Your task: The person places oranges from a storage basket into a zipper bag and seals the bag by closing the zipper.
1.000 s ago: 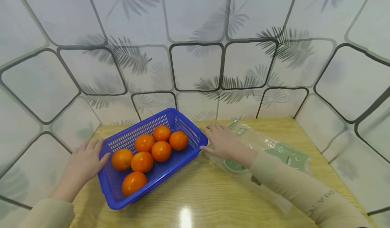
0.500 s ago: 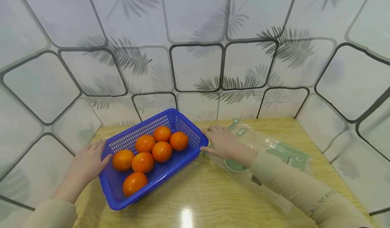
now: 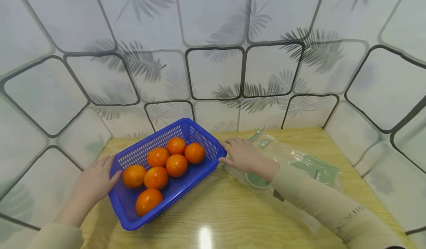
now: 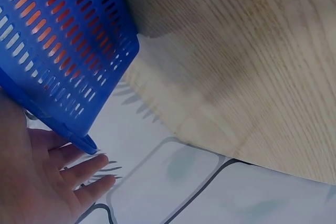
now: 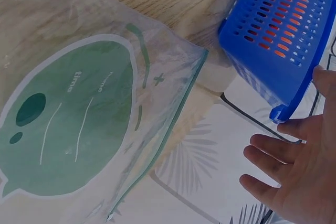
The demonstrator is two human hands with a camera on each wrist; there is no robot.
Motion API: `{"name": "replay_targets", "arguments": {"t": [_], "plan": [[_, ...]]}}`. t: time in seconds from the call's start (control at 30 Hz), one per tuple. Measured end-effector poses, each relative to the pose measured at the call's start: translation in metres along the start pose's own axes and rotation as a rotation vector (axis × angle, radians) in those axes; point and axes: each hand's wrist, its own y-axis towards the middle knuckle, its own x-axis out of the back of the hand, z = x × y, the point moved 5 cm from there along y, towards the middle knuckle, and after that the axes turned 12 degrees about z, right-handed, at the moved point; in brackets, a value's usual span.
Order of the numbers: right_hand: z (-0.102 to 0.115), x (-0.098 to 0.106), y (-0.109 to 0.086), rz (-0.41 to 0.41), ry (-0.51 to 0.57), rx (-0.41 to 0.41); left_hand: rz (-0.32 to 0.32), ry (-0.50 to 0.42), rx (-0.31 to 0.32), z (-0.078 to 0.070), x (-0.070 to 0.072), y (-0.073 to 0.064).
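Fingers (image 4: 86, 171) of the left hand (image 3: 93, 182) lie straight and slightly apart outside the rim, at the far left corner of the basket (image 3: 181, 188), with the thumb over toward the inner side; how hard they press I cannot tell; the basket stands on the table (image 3: 186, 226), to the right of that hand, its long axis slanting from near left to far right; seven oranges (image 3: 176, 165) sit in it; the right hand (image 3: 244, 154) is at the near right corner, thumb against the rim and fingers spread, the basket lying to its left; neither hand looks clearly nearer, since they face each other across the basket's diagonal; the bag (image 3: 321, 171) lies flat farther right, partly beneath the right sleeve (image 3: 309, 195).
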Motion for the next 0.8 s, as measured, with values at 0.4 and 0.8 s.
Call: {"name": "replay_targets", "arguments": {"t": [0.4, 0.8], "plan": [[-0.004, -0.001, 0.012, 0.015, 0.05, -0.001, -0.048, 0.038, 0.002, -0.008, 0.006, -0.012], [-0.008, 0.001, 0.024, 0.01, 0.074, -0.027, -0.055, 0.114, 0.016, -0.016, 0.01, -0.019]]}}
